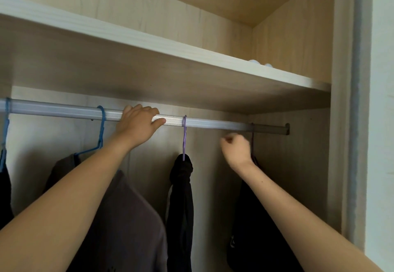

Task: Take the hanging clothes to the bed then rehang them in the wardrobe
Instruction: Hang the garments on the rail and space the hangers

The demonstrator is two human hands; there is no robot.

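Metal rail (64, 109) is clasped by left grip (138, 122); purple hanger (184, 135) hangs just beside. Right grip (236, 147) is fisted below the rail; contents indiscernible.

Ribbed, shiny metal rail (64, 109); matt pale wood-grain shelf (149, 45).

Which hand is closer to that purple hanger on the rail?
Left. The left hand grips the rail just left of the purple hanger; the right hand sits farther off, below the rail.

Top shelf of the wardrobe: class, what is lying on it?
On the shelf, only two small white lumps peek over its front edge near the right wall. What they are, and whatever lies flat further back, is hidden by the shelf board.
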